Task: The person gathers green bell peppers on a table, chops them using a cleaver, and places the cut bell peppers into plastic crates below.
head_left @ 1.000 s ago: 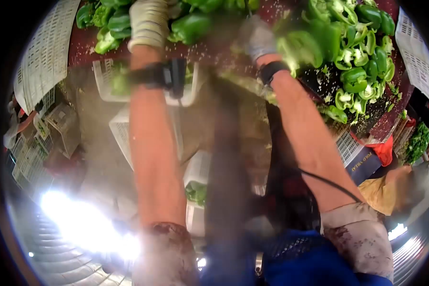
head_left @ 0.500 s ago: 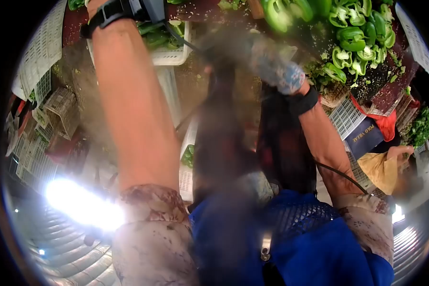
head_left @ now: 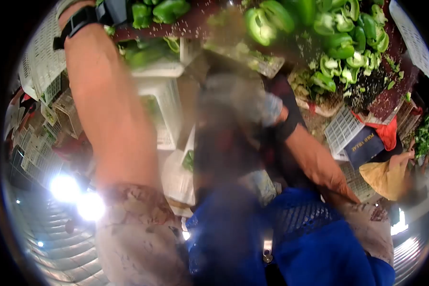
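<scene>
My left hand [head_left: 74, 8] is at the top left edge, beyond a black wrist strap. Only its base shows; the fingers are cut off by the frame. The nearest things to it are whole-looking green bell peppers [head_left: 164, 10] on the dark red tabletop [head_left: 200, 19]. My right hand [head_left: 267, 107], in a patterned light blue glove with a dark band at the wrist, is low in front of my dark-clothed legs. A smudge and motion blur hide its fingers and anything in them. Cut bell peppers [head_left: 341, 45] lie heaped above it, among scattered seeds.
A white crate [head_left: 159, 71] with green peppers stands below the table edge, with another white crate [head_left: 169, 119] beneath. To the right are a dark blue lettered box or bag [head_left: 364, 148], a red bag [head_left: 386, 133] and leafy greens [head_left: 426, 136].
My right hand has dropped from near the table edge towards my lap. My left arm has shifted left and upwards, its hand mostly out of frame. The view has tilted slightly.
</scene>
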A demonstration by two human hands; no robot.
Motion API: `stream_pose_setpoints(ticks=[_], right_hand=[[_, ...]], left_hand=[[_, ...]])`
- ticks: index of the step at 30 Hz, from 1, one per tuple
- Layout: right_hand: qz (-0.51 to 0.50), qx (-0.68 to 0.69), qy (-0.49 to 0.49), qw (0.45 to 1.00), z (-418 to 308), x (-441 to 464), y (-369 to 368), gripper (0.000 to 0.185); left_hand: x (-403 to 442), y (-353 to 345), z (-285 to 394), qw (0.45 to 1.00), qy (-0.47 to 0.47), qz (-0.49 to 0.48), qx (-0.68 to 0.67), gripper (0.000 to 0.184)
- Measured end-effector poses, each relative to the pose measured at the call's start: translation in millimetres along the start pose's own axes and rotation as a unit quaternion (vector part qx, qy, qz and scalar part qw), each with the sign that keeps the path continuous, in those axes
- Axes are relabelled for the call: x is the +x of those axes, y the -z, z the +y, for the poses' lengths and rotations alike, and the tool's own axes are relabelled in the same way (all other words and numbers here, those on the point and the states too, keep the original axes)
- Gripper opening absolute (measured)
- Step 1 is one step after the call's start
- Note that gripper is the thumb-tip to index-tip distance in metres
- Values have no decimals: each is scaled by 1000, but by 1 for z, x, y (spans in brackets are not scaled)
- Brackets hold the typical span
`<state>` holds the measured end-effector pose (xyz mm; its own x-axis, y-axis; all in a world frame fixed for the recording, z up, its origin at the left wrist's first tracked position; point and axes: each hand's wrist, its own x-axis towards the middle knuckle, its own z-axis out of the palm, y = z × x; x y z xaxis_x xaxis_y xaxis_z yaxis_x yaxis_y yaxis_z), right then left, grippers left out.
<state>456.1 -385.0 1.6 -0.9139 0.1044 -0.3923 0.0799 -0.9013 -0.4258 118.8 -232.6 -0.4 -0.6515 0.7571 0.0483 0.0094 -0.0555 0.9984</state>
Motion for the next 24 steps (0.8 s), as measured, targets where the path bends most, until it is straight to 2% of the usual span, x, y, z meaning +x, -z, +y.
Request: stream_pose_setpoints(ticks=[1, 2, 4, 5, 6, 7, 9, 11, 12, 13, 14, 16, 17, 18, 20, 21, 23, 24], right_hand=[[-32, -38, -54, 997, -2, -3, -6, 29], [-68, -79, -105, 989, -8, -6, -14, 31], [-60, 163, 15, 985, 56, -20, -24, 39], [-66, -47, 92, 992, 56, -21, -30, 41], [-68, -256, 162, 951, 55, -19, -33, 42], [-65, -449, 221, 863, 55, -16, -35, 44], [15, -686, 258, 680, 52, 4, -18, 37], [160, -790, 232, 544, 35, 52, 46, 21], [241, -799, 225, 502, 19, 74, 68, 17], [319, -800, 210, 463, 3, 95, 90, 14], [378, -786, 192, 450, -2, 109, 103, 15], [459, -769, 141, 422, 6, 135, 132, 18], [484, -768, 107, 406, 14, 142, 143, 20], [496, -734, 128, 446, 12, 147, 146, 20], [516, -655, 166, 526, 13, 153, 149, 20], [520, -655, 100, 538, 10, 154, 149, 18], [494, -655, 158, 550, 4, 150, 146, 15], [480, -653, 187, 556, 2, 148, 145, 13]], left_hand=[[56, 64, -10, 879, 165, -291, -339, 26], [73, 77, -5, 929, 122, -245, -251, 23], [86, 100, -4, 988, 42, -131, -76, 19], [106, 127, -13, 967, -58, -226, 105, 19], [107, 130, -16, 980, -23, -180, 83, 20], [101, 136, -13, 989, 15, -134, 60, 22], [82, 150, -3, 995, 92, -41, 9, 27], [52, 153, -5, 990, 135, 34, -5, 26], [26, 143, -8, 987, 144, 66, 10, 22], [-3, 133, -5, 944, 38, -33, 326, 21], [-27, 120, -10, 784, -72, -125, 603, 19], [-58, 106, -56, 740, -163, -206, 619, 22], [-77, 80, -67, 892, 40, -125, 434, 27], [-93, 55, -76, 949, 239, -35, 202, 33], [-101, 29, -105, 949, 41, -85, 302, 45], [-101, 18, -109, 926, 13, -106, 363, 50], [-94, 9, -129, 861, -50, -140, 486, 67], [-92, 3, -127, 838, -29, -155, 522, 69]])
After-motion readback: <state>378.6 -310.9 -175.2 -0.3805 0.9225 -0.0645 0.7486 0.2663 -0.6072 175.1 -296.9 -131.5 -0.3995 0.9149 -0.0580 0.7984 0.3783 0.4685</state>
